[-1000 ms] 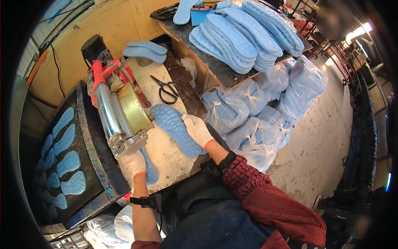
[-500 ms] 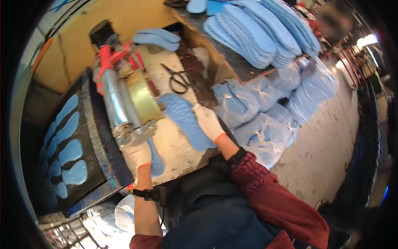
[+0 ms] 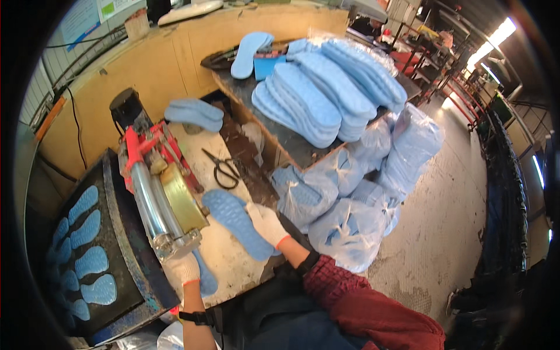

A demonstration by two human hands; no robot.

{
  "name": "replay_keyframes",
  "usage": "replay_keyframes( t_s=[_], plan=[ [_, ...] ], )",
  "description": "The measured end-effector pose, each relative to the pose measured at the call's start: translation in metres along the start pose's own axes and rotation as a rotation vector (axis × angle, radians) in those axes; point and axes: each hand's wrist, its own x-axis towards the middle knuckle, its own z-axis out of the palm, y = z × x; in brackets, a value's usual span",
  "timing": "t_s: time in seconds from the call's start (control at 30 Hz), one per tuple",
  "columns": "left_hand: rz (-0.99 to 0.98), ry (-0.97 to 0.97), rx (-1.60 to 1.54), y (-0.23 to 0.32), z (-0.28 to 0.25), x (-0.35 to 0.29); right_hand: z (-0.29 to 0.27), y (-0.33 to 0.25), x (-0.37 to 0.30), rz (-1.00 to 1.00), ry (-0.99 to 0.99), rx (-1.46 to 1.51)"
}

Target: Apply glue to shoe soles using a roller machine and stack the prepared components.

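Note:
My right hand point(image 3: 266, 225), in a white knit glove with an orange cuff edge, grips the right edge of a blue insole point(image 3: 236, 223) with a bumpy surface. That insole lies slantwise over the pale worktop, to the right of the machine. My left hand point(image 3: 183, 269), gloved alike, is at the near end of the machine's metal cylinder point(image 3: 153, 204). A second blue insole point(image 3: 206, 276) lies against its right side, partly covered. The left fingers are hidden by the machine's end and the glove. Black-handled scissors point(image 3: 224, 169) lie beyond the right hand.
The red-framed machine point(image 3: 143, 146) has a brass-coloured drum point(image 3: 182, 197). Several blue insole shapes point(image 3: 92, 262) sit on a dark surface at left. Two insoles point(image 3: 195, 113) rest behind the scissors. Insole stacks point(image 3: 303, 99) cover a dark table; filled plastic bags point(image 3: 347, 230) stand below it.
The view has tilted upward and shifted, so the worktop sits lower and further left in the picture. Both hands keep about the same places beside the insoles.

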Motion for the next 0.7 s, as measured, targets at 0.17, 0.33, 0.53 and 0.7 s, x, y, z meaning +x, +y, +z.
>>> replay_keyframes(
  t_s=[0.17,0.33,0.53,0.7],
  plan=[
    [0.069,0.189,-0.104,0.021,-0.012,0.000,0.004,0.012,0.000,0.018,0.031,-0.015],
    [0.091,0.000,0.045,0.016,-0.017,-0.006,0.001,0.039,0.011,-0.547,0.063,-0.746],
    [0.314,0.290,0.177,0.004,-0.016,-0.012,-0.007,0.028,0.014,-0.105,-0.049,-0.282],
    [0.288,0.084,0.137,0.004,-0.018,-0.011,0.001,0.013,0.008,0.018,-0.174,0.244]
  ],
)
